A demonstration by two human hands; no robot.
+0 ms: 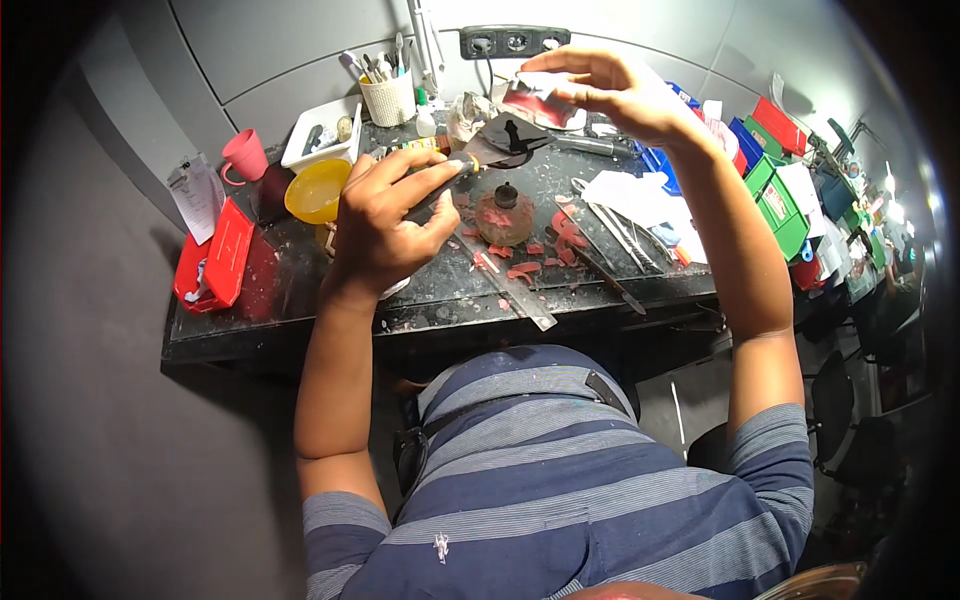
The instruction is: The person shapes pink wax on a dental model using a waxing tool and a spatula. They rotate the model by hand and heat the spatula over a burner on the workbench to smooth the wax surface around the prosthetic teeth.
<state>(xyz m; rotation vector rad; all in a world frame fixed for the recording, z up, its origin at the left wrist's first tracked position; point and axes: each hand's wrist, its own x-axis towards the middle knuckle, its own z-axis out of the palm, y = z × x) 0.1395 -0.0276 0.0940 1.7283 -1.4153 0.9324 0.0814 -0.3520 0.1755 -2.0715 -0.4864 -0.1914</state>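
Lots of stuff around tbh. Squat round glass burner w/ a dark cap (503, 215) sits between the forearms, pinkish-red shavings (570, 232) scattered round it. Flat silver metal strip (515, 290) and a thin dark-handled knife (615, 284) lie nearer the front edge. Left side: yellow round bowl (312, 190), pink mug (243, 155), open red box (232, 248), white rectangular tray (292, 152), white textured pot of tools (388, 102). Right side: crumpled white paper (625, 193), green plastic bin (778, 208).

Main piece = chunky pinkish-red & white block (538, 103), up in the air toward the back of the bench. Right hand (625, 98) has it pinched btwn thumb & fingers, a bit spread. Left hand (395, 215) is closed round the handle of a broad flat metal spatula (508, 140), blade just below the block; can't tell if the 2 touch.

Black bench top (430, 317) is scuffed w/ pale specks. Grey panelled wall (290, 40) behind, w/ 1 black 3-socket strip (515, 42).
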